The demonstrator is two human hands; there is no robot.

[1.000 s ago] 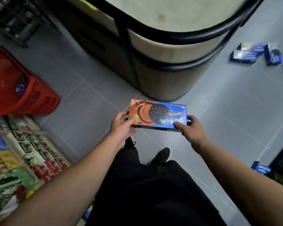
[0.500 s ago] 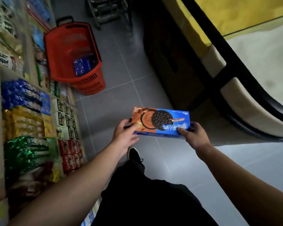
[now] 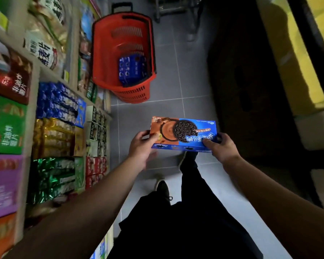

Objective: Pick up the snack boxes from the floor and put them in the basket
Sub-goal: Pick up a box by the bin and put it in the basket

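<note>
Both hands' grip, left hand (image 3: 141,146), right hand (image 3: 220,146), holding snack box (image 3: 183,133), red basket (image 3: 123,55) ahead, seemingly containing blue box (image 3: 132,69)

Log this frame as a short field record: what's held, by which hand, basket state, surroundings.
held item: orange-and-blue cardboard cookie box, level, above the floor
left hand: grips the box's orange end
right hand: grips the box's blue end
basket: red plastic shopping basket on grey tiled floor, ahead
basket contents: blue snack boxes
left side: shelves of packaged snacks
</note>
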